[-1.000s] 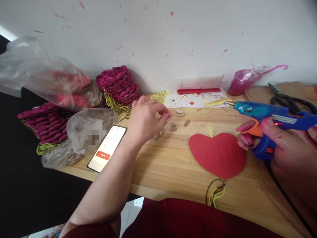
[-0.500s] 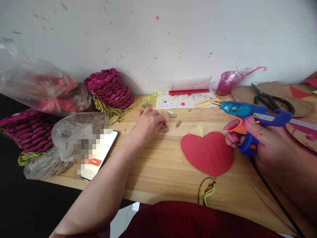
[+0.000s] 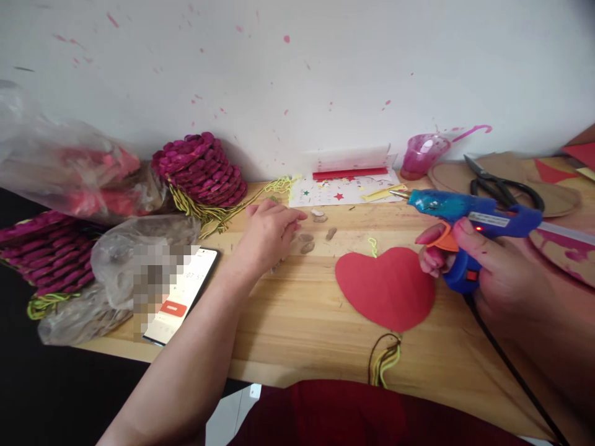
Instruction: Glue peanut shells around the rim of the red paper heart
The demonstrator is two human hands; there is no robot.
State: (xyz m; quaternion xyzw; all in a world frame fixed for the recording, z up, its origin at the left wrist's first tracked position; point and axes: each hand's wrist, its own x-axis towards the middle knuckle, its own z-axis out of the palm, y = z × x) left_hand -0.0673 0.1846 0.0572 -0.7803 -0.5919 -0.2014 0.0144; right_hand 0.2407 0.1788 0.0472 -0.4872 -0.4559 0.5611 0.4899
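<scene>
My right hand (image 3: 483, 260) is wrapped round a blue hot glue gun (image 3: 469, 214), with fingers at its orange trigger. Its metal nozzle points left, and a small red light glows on the body. Below the nozzle a red heart (image 3: 385, 288) lies flat on the wooden table, with a yellow cord loop at its top and a yellow and brown tassel (image 3: 388, 359) at its tip. Palm down, my left hand (image 3: 274, 235) hovers low over several small brownish oval pieces (image 3: 307, 248), like shells or pebbles. Its index finger is stretched out; the undersides of the fingers are hidden.
A lit phone (image 3: 186, 297) and plastic bags (image 3: 125, 260) lie on the left. Two magenta woven baskets (image 3: 199, 167) have yellow cords. Sticker sheets (image 3: 320, 195), a pink cup (image 3: 423, 155) and black scissors (image 3: 504, 186) sit along the wall. The glue gun's cable (image 3: 506, 365) trails down right.
My left hand has shifted slightly back and left, its index finger straighter. More small oval pieces show beside it. The right hand keeps its hold on the glue gun.
</scene>
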